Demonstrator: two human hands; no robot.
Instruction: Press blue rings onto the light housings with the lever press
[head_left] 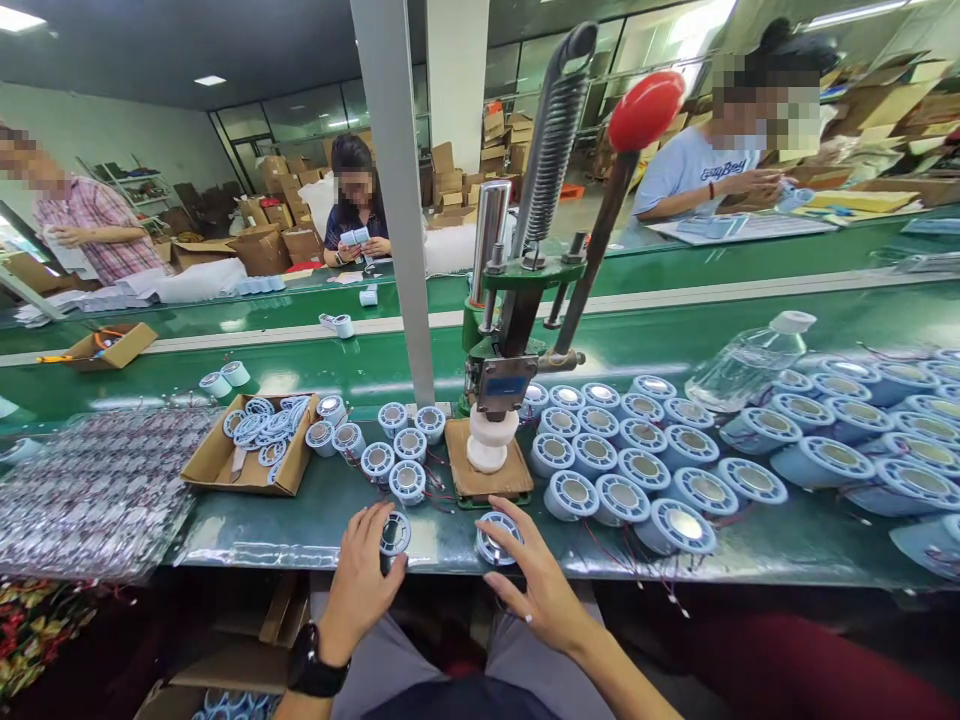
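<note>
My left hand (pixel 366 568) curls around a light-blue round housing (pixel 395 534) with a metal disc in its top, at the table's front edge. Beside a second blue housing (pixel 496 545) is my right hand (pixel 536 580), its fingers reaching over the top and its thumb spread away. Just behind both hands stands a green hand press (pixel 517 310) with a red-knobbed lever (pixel 646 110). Its white pressing head (pixel 491 440) sits above a brown base pad (pixel 457 465).
Many similar housings (pixel 645 470) with thin wires stand to the right, near a clear bottle (pixel 750 360). On the left are a cardboard box (pixel 214 460) of blue rings and a wide stack of wired parts (pixel 97 490). Three people work across the green conveyor (pixel 315 365).
</note>
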